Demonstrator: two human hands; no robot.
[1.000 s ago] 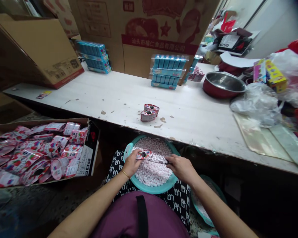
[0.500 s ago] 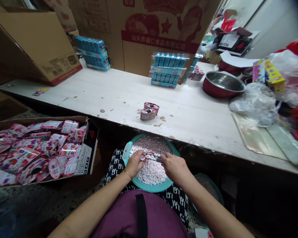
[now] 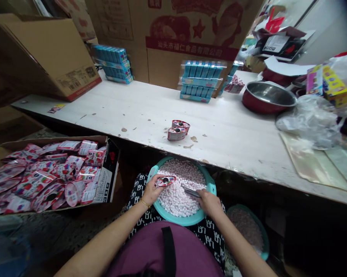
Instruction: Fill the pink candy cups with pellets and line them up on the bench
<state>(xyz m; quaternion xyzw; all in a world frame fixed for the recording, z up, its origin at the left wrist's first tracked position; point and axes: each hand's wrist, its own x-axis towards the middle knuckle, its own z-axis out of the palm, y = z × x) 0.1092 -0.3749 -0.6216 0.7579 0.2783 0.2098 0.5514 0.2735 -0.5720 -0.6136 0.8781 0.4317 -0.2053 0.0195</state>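
Note:
A teal basin (image 3: 209, 187) full of small pink-white candies (image 3: 177, 194) rests on my lap. Over its left side my left hand (image 3: 152, 189) grips a small red pouch (image 3: 165, 180) with its mouth held open. My right hand (image 3: 209, 201) is at the basin's right side, closed on a metal scoop (image 3: 191, 191) whose tip lies on the candies. Two filled red pouches (image 3: 177, 130) stand on the white table (image 3: 234, 142) just beyond the basin.
A cardboard box (image 3: 105, 175) of empty red pouches sits at my left. On the table stand blue packet stacks (image 3: 201, 80), a red metal bowl (image 3: 267, 98), plastic bags (image 3: 312, 119) and big cartons (image 3: 46, 54). A second basin (image 3: 250, 229) lies low on the right.
My hands have drawn apart: the scoop left the pouch's mouth and dropped to the candies at the right, while the left hand keeps the pouch raised.

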